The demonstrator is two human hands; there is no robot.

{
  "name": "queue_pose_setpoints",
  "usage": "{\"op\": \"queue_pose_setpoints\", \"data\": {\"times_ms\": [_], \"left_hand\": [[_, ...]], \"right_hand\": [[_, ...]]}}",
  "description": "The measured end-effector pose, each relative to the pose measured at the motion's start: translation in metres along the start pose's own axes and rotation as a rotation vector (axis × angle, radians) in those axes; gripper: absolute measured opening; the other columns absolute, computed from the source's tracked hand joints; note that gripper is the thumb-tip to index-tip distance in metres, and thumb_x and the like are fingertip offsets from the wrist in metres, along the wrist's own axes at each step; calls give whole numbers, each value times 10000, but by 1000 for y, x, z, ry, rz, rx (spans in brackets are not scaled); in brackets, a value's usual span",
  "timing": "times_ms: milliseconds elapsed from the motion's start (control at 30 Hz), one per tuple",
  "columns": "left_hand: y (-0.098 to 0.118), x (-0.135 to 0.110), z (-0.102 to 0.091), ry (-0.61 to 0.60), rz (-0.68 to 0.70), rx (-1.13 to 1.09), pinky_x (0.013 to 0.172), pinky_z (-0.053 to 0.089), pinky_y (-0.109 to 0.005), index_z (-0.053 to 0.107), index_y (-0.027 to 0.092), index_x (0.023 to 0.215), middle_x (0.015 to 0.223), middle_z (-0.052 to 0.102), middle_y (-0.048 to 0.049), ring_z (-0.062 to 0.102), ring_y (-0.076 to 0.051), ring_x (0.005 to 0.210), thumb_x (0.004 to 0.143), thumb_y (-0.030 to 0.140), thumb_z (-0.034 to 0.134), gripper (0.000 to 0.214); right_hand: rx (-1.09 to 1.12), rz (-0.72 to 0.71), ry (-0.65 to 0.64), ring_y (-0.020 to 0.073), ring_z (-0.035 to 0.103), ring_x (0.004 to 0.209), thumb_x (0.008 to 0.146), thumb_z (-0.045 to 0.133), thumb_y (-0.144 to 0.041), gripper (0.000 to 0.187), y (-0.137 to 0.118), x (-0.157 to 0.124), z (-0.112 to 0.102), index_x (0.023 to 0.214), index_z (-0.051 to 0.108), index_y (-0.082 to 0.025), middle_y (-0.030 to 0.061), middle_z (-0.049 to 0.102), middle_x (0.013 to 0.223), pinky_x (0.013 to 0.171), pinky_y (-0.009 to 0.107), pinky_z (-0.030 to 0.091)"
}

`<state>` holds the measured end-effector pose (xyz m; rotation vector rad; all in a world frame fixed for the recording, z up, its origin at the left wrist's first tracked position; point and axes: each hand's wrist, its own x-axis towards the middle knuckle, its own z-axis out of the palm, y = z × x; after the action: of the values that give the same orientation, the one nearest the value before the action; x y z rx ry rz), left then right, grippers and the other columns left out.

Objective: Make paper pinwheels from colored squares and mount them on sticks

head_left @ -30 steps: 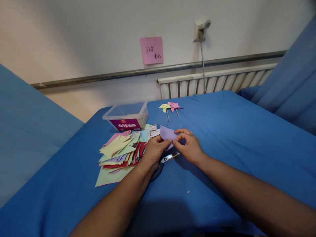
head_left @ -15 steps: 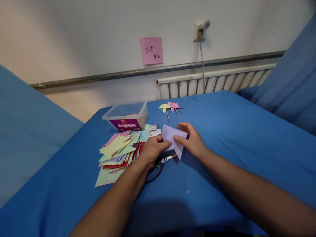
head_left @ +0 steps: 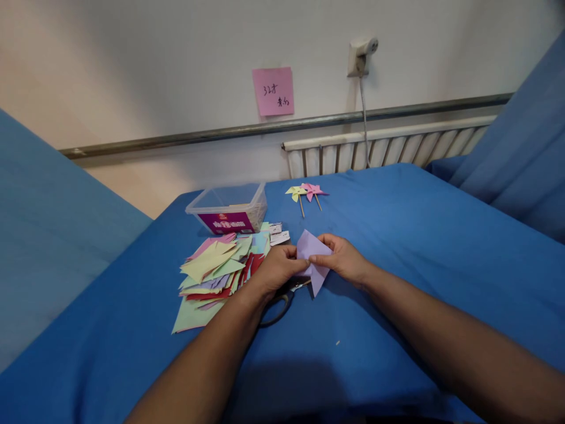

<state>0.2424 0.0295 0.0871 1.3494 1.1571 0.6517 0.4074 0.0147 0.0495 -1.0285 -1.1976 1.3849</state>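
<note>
Between my two hands is a sheet of purple paper (head_left: pixel 318 272), partly folded, with one pointed corner up and another hanging down. My left hand (head_left: pixel 281 266) pinches its left side, thumb on top. My right hand (head_left: pixel 342 259) grips the right side, its thumb pressed near the middle of the sheet, close to the left thumb. Below the paper lie dark-handled scissors (head_left: pixel 278 312) on the blue cloth; their blades are mostly hidden by the paper and my left hand.
Left of my hands is a stack of coloured paper (head_left: pixel 212 277). Behind it stands a clear plastic box (head_left: pixel 229 215). A yellow pinwheel (head_left: pixel 295 192) and a pink pinwheel (head_left: pixel 312 191) on sticks lie farther back. A radiator (head_left: pixel 353 154) runs along the wall behind the blue-covered table (head_left: pixel 419 235).
My right hand's fingers have closed onto the paper's right side, and its thumb has moved left toward the other thumb. The paper has turned and dropped slightly, covering more of the scissors.
</note>
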Motion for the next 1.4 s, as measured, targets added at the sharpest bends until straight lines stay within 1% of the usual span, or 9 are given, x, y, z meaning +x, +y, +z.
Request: {"op": "queue_pose_setpoints", "data": {"times_ms": [133, 200, 267, 333, 467, 800, 1200, 1300, 1400], "left_hand": [[-2, 3, 5, 131, 78, 24, 528, 381, -220, 653, 126, 673, 620, 615, -17, 512, -103, 531, 564, 252, 751, 193], [-2, 3, 8, 223, 105, -32, 544, 398, -222, 661, 133, 760, 662, 633, -23, 535, -110, 559, 563, 260, 773, 260], [-1, 2, 11, 276, 107, -177, 575, 426, -229, 651, 144, 877, 715, 647, -29, 573, -127, 612, 572, 266, 786, 355], [-1, 1, 14, 242, 75, -338, 607, 448, -240, 636, 150, 919, 759, 653, -36, 600, -140, 664, 595, 279, 786, 380], [-8, 1, 21, 102, 14, -511, 642, 456, -240, 648, 127, 824, 749, 659, -41, 593, -121, 647, 603, 255, 791, 293], [-17, 5, 29, 213, 3, -600, 676, 460, -245, 693, 114, 808, 731, 708, -49, 613, -135, 650, 554, 180, 802, 284], [-10, 1, 28, 222, -2, -551, 633, 471, -251, 707, 111, 787, 689, 702, -44, 606, -139, 601, 548, 199, 788, 268], [-8, 2, 23, 230, -6, -552, 637, 477, -255, 702, 108, 787, 693, 697, -48, 607, -142, 604, 555, 192, 773, 257], [-3, 3, 14, 232, -23, -590, 654, 488, -254, 680, 116, 731, 686, 686, -43, 606, -136, 611, 560, 188, 775, 208]], "right_hand": [[28, -46, 130, 131, 551, 653, 596, 755, -268, 286, 4, 2, 5, 811, 588, -183, -26, 618, 746, 633, 270, 436], [105, -39, 214, 134, 561, 650, 595, 760, -282, 314, 6, 2, 7, 837, 589, -176, -17, 631, 751, 633, 275, 442], [207, -15, 291, 139, 574, 644, 602, 761, -305, 346, 6, 2, 9, 869, 589, -169, -5, 646, 759, 630, 282, 452], [279, -6, 354, 136, 576, 630, 603, 763, -320, 358, 6, 1, 10, 880, 598, -164, 0, 653, 759, 622, 280, 455], [329, -37, 415, 130, 575, 626, 605, 766, -317, 331, 5, 0, 13, 859, 618, -165, -2, 658, 773, 620, 272, 448], [323, -43, 375, 134, 564, 646, 606, 767, -328, 349, 8, -4, 24, 864, 600, -163, 0, 650, 766, 635, 279, 439], [299, -35, 351, 137, 568, 645, 600, 772, -343, 342, 6, -4, 24, 839, 592, -174, -2, 642, 765, 642, 283, 447], [312, -35, 292, 148, 583, 655, 634, 748, -391, 380, 4, -4, 20, 908, 590, -182, 2, 649, 769, 657, 295, 456], [258, -109, 296, 153, 586, 683, 702, 693, -416, 385, 2, -4, 14, 1005, 581, -206, -6, 637, 766, 668, 295, 455]]}}
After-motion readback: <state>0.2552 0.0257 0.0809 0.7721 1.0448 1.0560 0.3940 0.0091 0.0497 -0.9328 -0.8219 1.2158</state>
